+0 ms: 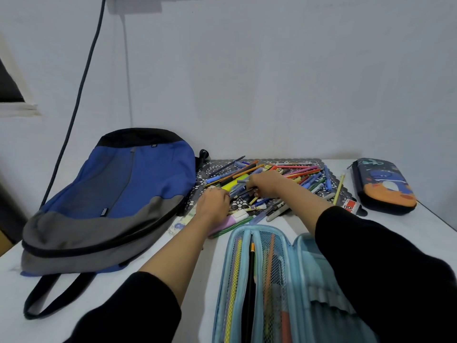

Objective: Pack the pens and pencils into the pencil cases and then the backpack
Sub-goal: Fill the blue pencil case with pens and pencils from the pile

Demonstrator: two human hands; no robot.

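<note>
A heap of pens and pencils [294, 175] lies on a dark patterned mat [215, 169] at the back of the white table. My left hand [214, 203] and my right hand [265, 184] both reach into the near side of the heap, fingers curled around a bunch of blue pens [238, 191] between them. A light blue pencil case [262, 280] lies open in front of me, with pencils behind its mesh pocket. A dark pencil case with a whale print [384, 186] lies closed at the right. The blue and grey backpack [111, 196] lies flat on the left.
A white eraser in a red sleeve [351, 206] lies beside the whale case. A purple and green pouch [227, 225] sits under my left wrist. The wall stands close behind the table. A dark cable [81, 95] hangs down the wall at left.
</note>
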